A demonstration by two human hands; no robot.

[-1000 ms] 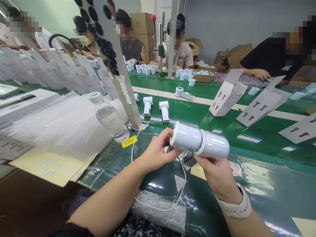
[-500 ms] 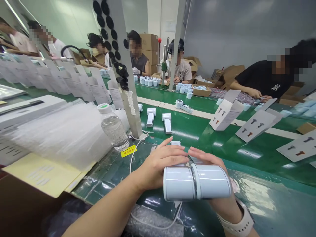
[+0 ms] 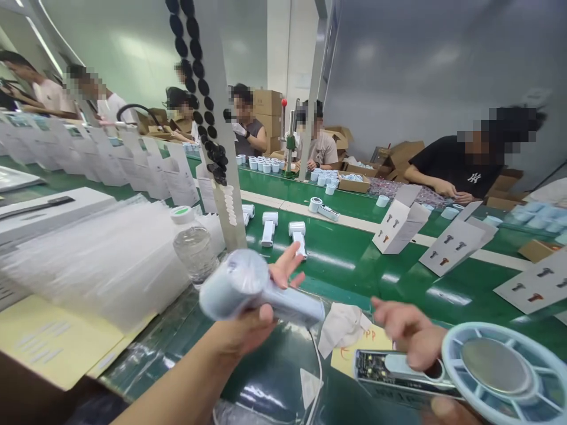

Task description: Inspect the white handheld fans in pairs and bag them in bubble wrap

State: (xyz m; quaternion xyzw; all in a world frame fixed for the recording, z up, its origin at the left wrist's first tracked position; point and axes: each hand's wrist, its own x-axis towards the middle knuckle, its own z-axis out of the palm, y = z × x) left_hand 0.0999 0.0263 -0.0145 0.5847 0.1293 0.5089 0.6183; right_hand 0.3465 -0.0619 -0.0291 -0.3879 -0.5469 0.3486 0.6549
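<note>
My left hand (image 3: 250, 330) is closed around the handle of a light blue handheld fan (image 3: 237, 283), its round head tilted toward the left and slightly blurred. At the lower right, my right hand (image 3: 414, 336) grips a second light blue handheld fan (image 3: 496, 366) by its handle. A spoked round grille with a silvery centre faces me there, and a circuit board (image 3: 372, 365) lies exposed in the handle. Between the hands, a crumpled white cloth (image 3: 343, 327) rests by a yellow paper (image 3: 361, 351) with red writing. A white cable (image 3: 319, 366) runs down the bench.
A water bottle (image 3: 192, 248) stands beside the metal post (image 3: 234, 227). White plastic sleeves (image 3: 97, 260) are piled on the left. More fans (image 3: 268, 229) lie on the green conveyor (image 3: 341, 254), near open printed boxes (image 3: 401, 221). Co-workers sit along the far side.
My hands have moved apart from the two fans held side by side. The left one has gone left with a fan; the right one is lower right, its fan turned to show grille and circuit board.
</note>
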